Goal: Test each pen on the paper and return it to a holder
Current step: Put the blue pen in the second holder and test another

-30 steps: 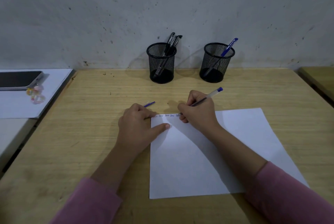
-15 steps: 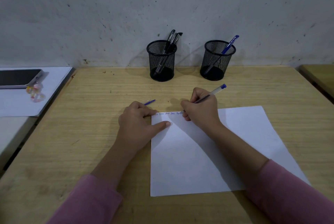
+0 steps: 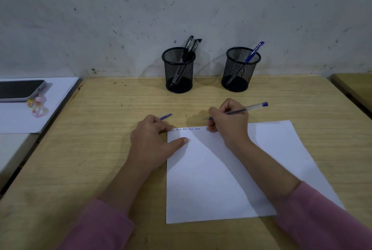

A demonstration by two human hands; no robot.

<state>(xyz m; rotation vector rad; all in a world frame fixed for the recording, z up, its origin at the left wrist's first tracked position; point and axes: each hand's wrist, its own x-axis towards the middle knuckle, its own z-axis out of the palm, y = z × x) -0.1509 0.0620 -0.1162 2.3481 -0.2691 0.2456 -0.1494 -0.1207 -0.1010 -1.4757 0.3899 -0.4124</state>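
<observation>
Since half a second earlier, right hand (image 3: 228, 121) lifted the blue pen (image 3: 246, 109) just past the paper (image 3: 211, 179); test apparently finished. Left hand (image 3: 153, 141) gripped its cap (image 3: 166, 116).

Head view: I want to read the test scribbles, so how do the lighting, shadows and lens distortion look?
Head view: dim, even light without glare; both forearms cast soft shadows across the paper; the small blue writing at its top edge is unshaded but too tiny to read; the wide lens bows the desk edges outward; the pen in the right hand looks sharp.
</observation>
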